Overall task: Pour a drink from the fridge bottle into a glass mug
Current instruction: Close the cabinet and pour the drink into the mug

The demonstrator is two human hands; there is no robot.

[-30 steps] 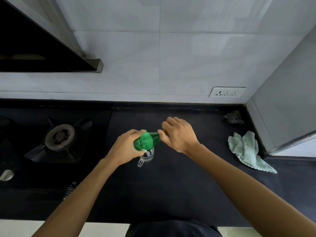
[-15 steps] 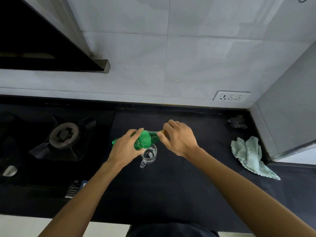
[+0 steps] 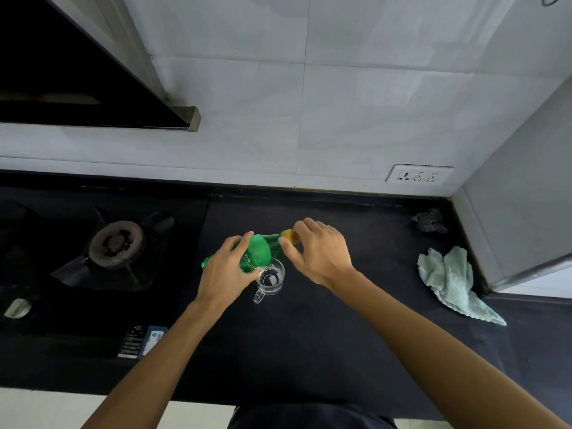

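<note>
Holding the green bottle (image 3: 259,252) on its side in the left grip (image 3: 223,274), curled tight round the body, covering most of the label. Pinching the yellow cap (image 3: 288,235) with the right grip (image 3: 322,252), up at one o'clock from the glass mug (image 3: 272,278); half hidden by fingertips, seated or loose impossible to tell. Mug upright on the black tabletop (image 3: 309,335), rim at eleven o'clock hidden behind the bottle, handle toward seven. Crumpled cloth (image 3: 448,280) out at three o'clock.

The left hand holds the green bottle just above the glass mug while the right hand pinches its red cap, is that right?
Not quite: the cap is yellow, not red, as the head view shows. The rest stands: the left hand holds the green bottle just above the glass mug, and the right hand pinches the cap.
</note>
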